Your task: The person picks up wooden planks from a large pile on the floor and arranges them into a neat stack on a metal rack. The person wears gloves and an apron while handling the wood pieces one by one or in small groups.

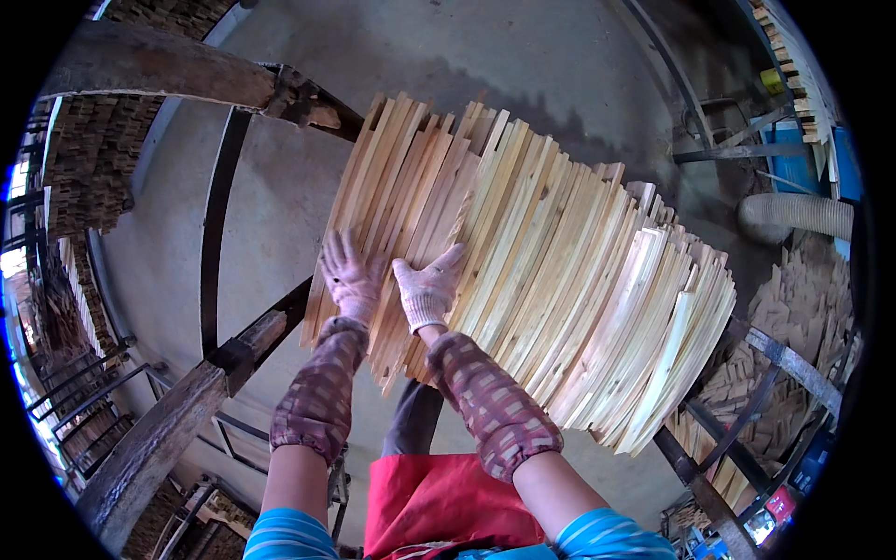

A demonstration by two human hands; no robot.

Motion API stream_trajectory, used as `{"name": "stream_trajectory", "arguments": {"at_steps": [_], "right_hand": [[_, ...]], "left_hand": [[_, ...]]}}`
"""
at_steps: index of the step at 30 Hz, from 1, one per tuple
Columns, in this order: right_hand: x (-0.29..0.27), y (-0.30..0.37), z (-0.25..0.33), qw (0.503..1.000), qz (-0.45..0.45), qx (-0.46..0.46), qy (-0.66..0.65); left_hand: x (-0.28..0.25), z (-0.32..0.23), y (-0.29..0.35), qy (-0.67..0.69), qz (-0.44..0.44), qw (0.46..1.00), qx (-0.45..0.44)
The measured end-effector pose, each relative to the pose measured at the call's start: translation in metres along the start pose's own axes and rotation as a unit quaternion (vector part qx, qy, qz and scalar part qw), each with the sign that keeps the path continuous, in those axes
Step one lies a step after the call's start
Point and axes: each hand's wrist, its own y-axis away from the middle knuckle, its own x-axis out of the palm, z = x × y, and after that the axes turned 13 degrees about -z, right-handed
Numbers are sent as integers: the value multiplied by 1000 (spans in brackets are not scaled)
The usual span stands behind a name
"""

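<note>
The view was taken from the left head-worn fisheye camera, which faced steeply down past both forearms (298, 481) onto the wood strips (527, 271) close below; straight edges bowed toward the rim.

Soft, dim light, black round rim.
White glare (17, 182) shines at far left. A soft shadow (509, 89) lies on the floor (289, 187) past the wooden sticks' far ends; outer beams (159, 70) bend.

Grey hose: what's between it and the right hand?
In the head view, mostly the pile of wooden strips, then a bit of dark floor, lies between the right hand and the hose.
</note>
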Motion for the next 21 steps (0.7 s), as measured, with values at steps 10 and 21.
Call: {"name": "stream_trajectory", "arguments": {"at_steps": [10, 21], "right_hand": [[-42, -31, -85, 987, -5, 46, -154], [-220, -56, -171, 993, -89, -5, -80]], "left_hand": [[34, -85, -44, 61, -6, 997, 55], [52, -89, -45, -40, 12, 999, 23]]}}
